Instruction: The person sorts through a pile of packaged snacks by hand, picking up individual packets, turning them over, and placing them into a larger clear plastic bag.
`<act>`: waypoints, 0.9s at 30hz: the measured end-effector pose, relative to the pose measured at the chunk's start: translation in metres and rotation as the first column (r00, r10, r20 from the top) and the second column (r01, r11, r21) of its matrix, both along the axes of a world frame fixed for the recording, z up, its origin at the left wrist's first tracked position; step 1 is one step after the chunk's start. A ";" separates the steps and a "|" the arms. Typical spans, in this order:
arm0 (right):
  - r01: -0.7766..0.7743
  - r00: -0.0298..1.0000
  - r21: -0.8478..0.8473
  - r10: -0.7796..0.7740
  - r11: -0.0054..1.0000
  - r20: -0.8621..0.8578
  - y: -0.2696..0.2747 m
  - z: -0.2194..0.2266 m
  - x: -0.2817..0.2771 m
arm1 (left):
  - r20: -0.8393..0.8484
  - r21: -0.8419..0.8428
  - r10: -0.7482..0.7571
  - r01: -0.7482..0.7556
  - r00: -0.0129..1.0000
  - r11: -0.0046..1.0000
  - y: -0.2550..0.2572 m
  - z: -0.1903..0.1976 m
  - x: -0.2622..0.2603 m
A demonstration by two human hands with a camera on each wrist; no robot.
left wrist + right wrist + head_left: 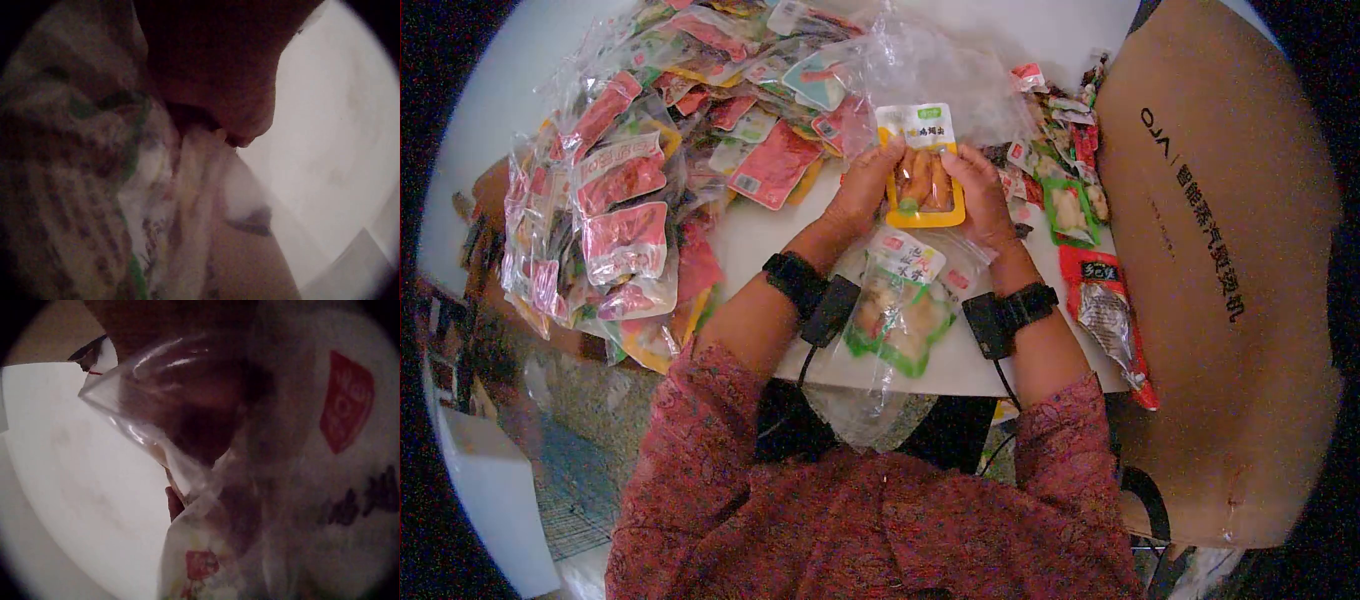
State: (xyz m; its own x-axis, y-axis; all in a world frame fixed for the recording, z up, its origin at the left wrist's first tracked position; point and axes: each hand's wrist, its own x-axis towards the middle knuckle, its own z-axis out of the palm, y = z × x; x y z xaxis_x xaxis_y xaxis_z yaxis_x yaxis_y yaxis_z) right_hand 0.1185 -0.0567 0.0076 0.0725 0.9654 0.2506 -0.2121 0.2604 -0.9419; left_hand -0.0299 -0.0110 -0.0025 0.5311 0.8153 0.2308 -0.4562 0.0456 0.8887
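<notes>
From the head camera, the left hand and right hand curl their fingers round the two side edges of a yellow-bordered snack packet, which sits between the thumbs, inside a clear plastic bag opening just beyond the fingertips. Below the wrists lies a green-edged packet on the white table. To seat it well, keep both edges level and the bag mouth wide.

The left wrist view is dim; fingers seemingly pinch wrapper.

The right wrist view shows plastic film over the fingers.
</notes>
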 end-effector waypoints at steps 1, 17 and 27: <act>0.001 1.000 0.000 -0.001 1.000 0.001 0.000 0.000 0.001 | 0.001 0.000 -0.001 0.001 1.000 1.000 -0.001 0.001 0.000; 0.052 0.608 0.568 -0.477 0.821 0.634 -0.014 0.015 -0.002 | -0.153 -0.039 0.014 -0.020 0.988 0.999 0.009 -0.011 0.003; 0.098 0.812 0.134 -0.157 0.986 0.562 0.004 -0.026 0.033 | 0.106 -0.059 -0.286 0.293 0.952 0.954 -0.023 0.019 -0.001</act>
State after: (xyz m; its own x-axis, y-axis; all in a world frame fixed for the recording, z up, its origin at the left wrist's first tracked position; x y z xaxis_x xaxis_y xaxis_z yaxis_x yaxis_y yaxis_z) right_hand 0.1515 -0.0524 -0.0183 0.0097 0.9270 0.3749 0.3947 0.3409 -0.8532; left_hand -0.0311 -0.0341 0.0161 0.7255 0.6461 0.2371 -0.4957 0.2516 0.8313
